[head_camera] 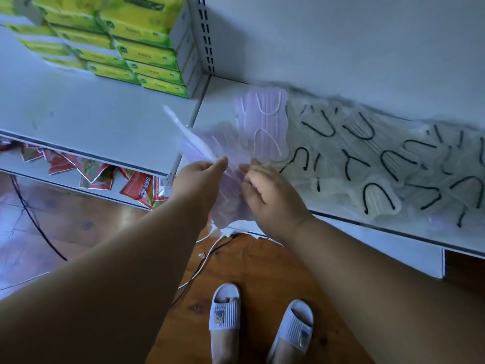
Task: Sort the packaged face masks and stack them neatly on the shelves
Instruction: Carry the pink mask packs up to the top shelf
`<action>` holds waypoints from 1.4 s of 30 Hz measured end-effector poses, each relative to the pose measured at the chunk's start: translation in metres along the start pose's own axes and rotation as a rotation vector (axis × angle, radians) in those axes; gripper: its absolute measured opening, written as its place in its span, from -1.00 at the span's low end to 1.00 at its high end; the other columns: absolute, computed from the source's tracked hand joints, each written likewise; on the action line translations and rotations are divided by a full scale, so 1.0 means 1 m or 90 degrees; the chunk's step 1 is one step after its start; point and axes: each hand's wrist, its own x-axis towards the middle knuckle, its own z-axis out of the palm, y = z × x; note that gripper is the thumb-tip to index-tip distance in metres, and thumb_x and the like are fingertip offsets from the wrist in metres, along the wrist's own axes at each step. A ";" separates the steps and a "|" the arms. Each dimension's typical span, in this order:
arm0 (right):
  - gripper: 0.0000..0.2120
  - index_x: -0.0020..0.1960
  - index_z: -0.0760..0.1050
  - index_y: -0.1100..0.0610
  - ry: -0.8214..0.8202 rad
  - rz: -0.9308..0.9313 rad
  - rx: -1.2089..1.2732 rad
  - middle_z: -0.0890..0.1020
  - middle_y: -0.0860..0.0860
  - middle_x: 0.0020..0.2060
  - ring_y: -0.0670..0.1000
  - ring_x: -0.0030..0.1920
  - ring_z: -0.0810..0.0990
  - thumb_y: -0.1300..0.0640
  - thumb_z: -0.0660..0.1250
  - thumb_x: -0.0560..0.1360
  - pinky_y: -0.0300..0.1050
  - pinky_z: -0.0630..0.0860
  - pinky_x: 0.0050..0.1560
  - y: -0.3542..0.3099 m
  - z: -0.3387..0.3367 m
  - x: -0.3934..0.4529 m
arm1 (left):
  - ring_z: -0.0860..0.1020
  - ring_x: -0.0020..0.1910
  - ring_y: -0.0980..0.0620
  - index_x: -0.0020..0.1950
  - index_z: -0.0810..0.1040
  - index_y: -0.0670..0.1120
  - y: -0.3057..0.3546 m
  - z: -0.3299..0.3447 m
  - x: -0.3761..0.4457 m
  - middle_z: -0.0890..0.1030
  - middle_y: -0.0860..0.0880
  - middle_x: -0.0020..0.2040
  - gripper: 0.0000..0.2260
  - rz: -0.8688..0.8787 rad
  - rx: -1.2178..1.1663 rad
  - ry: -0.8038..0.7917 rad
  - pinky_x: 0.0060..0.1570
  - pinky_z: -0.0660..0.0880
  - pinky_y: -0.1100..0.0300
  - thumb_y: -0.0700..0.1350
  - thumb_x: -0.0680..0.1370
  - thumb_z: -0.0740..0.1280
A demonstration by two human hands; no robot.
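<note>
The left hand [200, 177] pinched a fanned bundle of purple packaged masks [207, 145] between thumb and fingers, seemingly to square them up for stacking. The right hand [265, 187], fingers loosely curled, touched the bundle's edge. Just beyond the fingers, another purple mask pack [262, 124] lay on the shelf [215, 106], beside pale black-looped masks [380, 158].

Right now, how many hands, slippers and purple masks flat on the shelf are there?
Left hand, right hand: 2
Slippers: 2
Purple mask flat on the shelf: 1
Total: 5
The held purple bunch is too blurred to count.
</note>
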 end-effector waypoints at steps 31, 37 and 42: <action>-0.63 0.21 0.52 0.20 -0.022 -0.116 -0.001 0.66 0.12 0.00 0.17 0.02 0.61 0.01 0.10 0.59 0.09 0.51 0.04 -0.012 0.031 0.015 | 0.51 -0.20 -0.12 -0.12 0.59 -0.14 -0.012 -0.023 0.022 0.56 -0.09 -0.26 -0.72 0.049 0.118 0.048 -0.18 0.44 0.10 0.04 0.60 0.28; -0.56 0.37 0.41 0.12 0.115 0.238 0.124 0.53 0.01 0.25 0.01 0.22 0.51 -0.07 0.31 0.57 -0.19 0.37 0.18 -0.019 0.024 0.015 | 0.62 -0.14 -0.19 -0.03 0.60 -0.08 -0.022 -0.034 0.008 0.65 -0.11 -0.16 -0.91 0.051 0.149 0.099 -0.12 0.62 -0.04 -0.14 0.51 0.32; -0.38 0.26 0.50 0.10 -0.011 0.593 0.592 0.68 0.09 0.09 0.14 0.02 0.69 -0.11 0.58 0.30 0.21 0.63 -0.01 -0.036 0.011 -0.012 | 0.66 -0.02 0.01 0.46 0.19 0.37 -0.026 -0.046 -0.047 0.59 0.02 0.21 -0.25 0.053 0.019 -0.011 -0.14 0.61 0.14 -0.16 0.47 0.47</action>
